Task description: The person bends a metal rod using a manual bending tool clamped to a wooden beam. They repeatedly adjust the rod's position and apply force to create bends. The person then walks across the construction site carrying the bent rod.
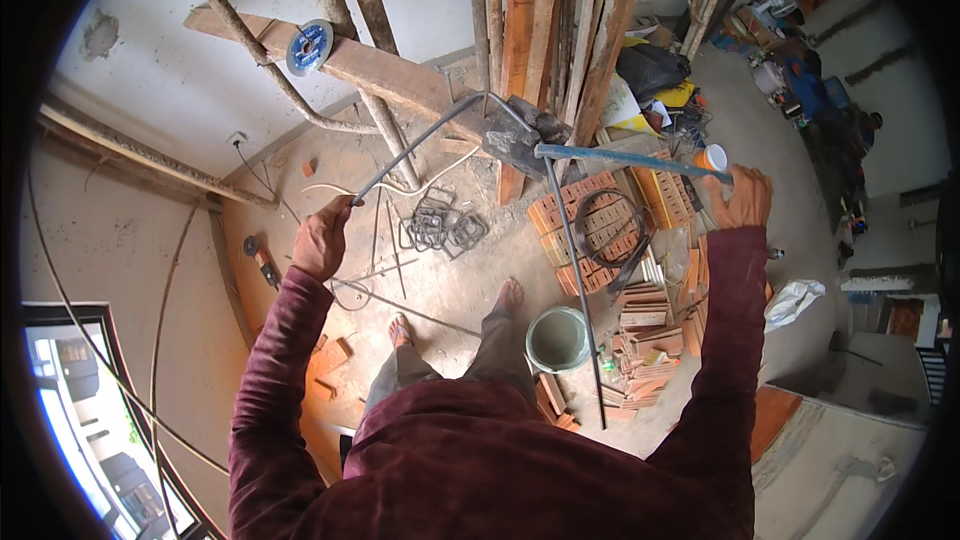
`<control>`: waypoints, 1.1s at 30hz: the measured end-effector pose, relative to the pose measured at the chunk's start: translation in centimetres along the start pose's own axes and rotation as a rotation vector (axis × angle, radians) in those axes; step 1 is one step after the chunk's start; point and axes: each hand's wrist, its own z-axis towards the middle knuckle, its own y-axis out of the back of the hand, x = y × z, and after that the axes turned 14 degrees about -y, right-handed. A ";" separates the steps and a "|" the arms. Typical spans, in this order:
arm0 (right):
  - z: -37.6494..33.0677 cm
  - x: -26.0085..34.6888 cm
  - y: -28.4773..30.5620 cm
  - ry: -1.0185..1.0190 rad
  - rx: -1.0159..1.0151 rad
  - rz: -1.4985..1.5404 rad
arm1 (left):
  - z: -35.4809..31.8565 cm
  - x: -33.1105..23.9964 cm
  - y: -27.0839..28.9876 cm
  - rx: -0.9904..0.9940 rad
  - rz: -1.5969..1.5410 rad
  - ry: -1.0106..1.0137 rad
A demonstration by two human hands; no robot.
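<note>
Left hand: the left hand (322, 236) is closed in a fist around the near end of a thin steel rod (420, 135), fingers wrapped fully over it, knuckles up.
Right hand: the right hand (745, 196) is curled shut around the end of a blue-grey metal bar (620, 160), thumb side toward the body; the grip looks full, though the fingertips are hidden behind the bar.
Steel rod: it rises from the left fist to a bend at the bench edge, then turns and runs down toward the floor, ending just beside the bucket (558, 338).
Metal bar: it lies nearly level, from the right hand leftward to the rod's bend, where its far end meets a dark block (520, 140) on the plank.
Bench: a rough wooden plank (350, 60) set on slanted poles, with a round blue cutting disc (309, 47) lying on it well apart from both hands.
Floor below: a heap of bent square steel stirrups (440, 228) lies between the hands, near the person's feet in sandals.
Right of feet: stacked orange hollow bricks (600, 230) with a coil of dark wire (605, 228) resting on them.
Clothing: both forearms wear dark maroon sleeves (720, 340).
Far right: another person (868, 130) sits among clutter, too small to tell more.
</note>
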 end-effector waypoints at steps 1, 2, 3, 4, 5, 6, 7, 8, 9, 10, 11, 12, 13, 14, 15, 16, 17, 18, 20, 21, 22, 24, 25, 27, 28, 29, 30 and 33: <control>-1.4 0.7 0.8 -0.077 0.041 -0.061 | -0.3 1.0 -0.4 -0.026 -0.005 -0.029; -2.0 0.8 1.3 -0.090 0.035 -0.067 | -0.2 1.3 -0.4 -0.031 -0.020 -0.058; -2.7 0.8 1.4 -0.105 0.022 -0.072 | -0.1 1.3 -0.3 -0.040 -0.034 -0.091; -3.3 0.7 1.2 -0.120 0.011 -0.076 | -0.2 1.4 -0.2 -0.048 -0.047 -0.124; -3.4 0.7 1.2 -0.095 -0.127 -0.036 | -0.3 2.3 -0.5 -0.109 -0.044 -0.286; -3.4 0.3 0.8 -0.103 -0.105 -0.052 | -0.3 3.1 -1.1 -0.104 0.011 -0.315; -3.2 -0.2 0.8 -0.114 -0.084 -0.075 | 0.0 3.0 -0.9 -0.062 -0.036 -0.300; -3.0 0.3 1.4 -0.093 -0.119 -0.060 | 0.1 2.8 -0.8 -0.079 -0.066 -0.320; -2.8 1.6 2.2 -0.118 -0.121 -0.002 | -0.1 3.0 -0.4 -0.069 -0.092 -0.298; -2.5 1.4 2.2 -0.128 -0.088 -0.039 | -0.4 4.0 -0.9 -0.121 -0.099 -0.288; -2.7 1.2 2.6 -0.153 -0.056 -0.060 | -0.4 1.2 0.3 -0.082 -0.026 -0.183; -2.8 1.2 2.9 -0.169 -0.022 -0.070 | -0.8 -1.5 0.3 -0.320 0.113 -0.388; -3.0 0.8 2.8 -0.177 -0.029 -0.065 | -1.3 -4.5 0.8 -0.342 0.256 -0.387; -3.4 0.9 2.4 -0.177 -0.030 -0.046 | -2.4 -5.1 -0.8 -0.416 0.020 -0.429; -3.5 1.0 2.3 -0.168 -0.028 -0.042 | -3.5 -7.5 -1.2 -0.228 -0.346 -0.450; -3.5 1.0 2.4 -0.178 -0.003 -0.043 | -4.8 -8.1 -4.4 0.042 -0.646 -0.312; -3.3 1.4 2.8 -0.182 0.028 -0.045 | -5.4 -10.7 -5.9 0.368 -1.124 -0.089; -3.0 1.8 2.9 -0.185 0.051 -0.035 | -5.6 -11.6 -8.6 0.709 -1.293 0.002; -3.0 2.0 2.6 -0.196 0.036 -0.016 | -7.1 -14.0 -14.5 0.882 -1.508 -0.153; -2.9 1.7 2.4 -0.203 0.026 -0.010 | -7.7 -15.8 -15.8 0.931 -1.647 -0.142; -2.7 1.8 2.6 -0.202 0.017 -0.018 | -8.3 -17.5 -17.1 0.984 -1.780 -0.122; -3.1 2.1 3.1 -0.210 0.019 -0.035 | -8.6 -21.5 -14.1 1.051 -2.165 0.335; -2.9 2.2 2.8 -0.215 0.071 -0.022 | -9.3 -21.1 -16.2 1.068 -2.334 0.359; -3.1 2.2 1.4 -0.168 -0.056 -0.051 | -10.6 -19.4 -19.6 1.051 -2.678 0.408; -3.3 1.4 1.5 -0.227 -0.049 -0.057 | -11.5 -19.2 -19.9 1.067 -2.545 0.446; -3.5 0.7 1.2 -0.221 0.016 -0.056 | -10.7 -19.9 -17.5 1.058 -2.394 0.519; -3.5 1.2 1.3 -0.217 0.014 -0.095 | -9.8 -19.9 -16.2 1.059 -2.243 0.568; -3.8 1.8 1.7 -0.196 -0.018 -0.055 | -8.8 -19.5 -15.0 1.137 -2.149 0.490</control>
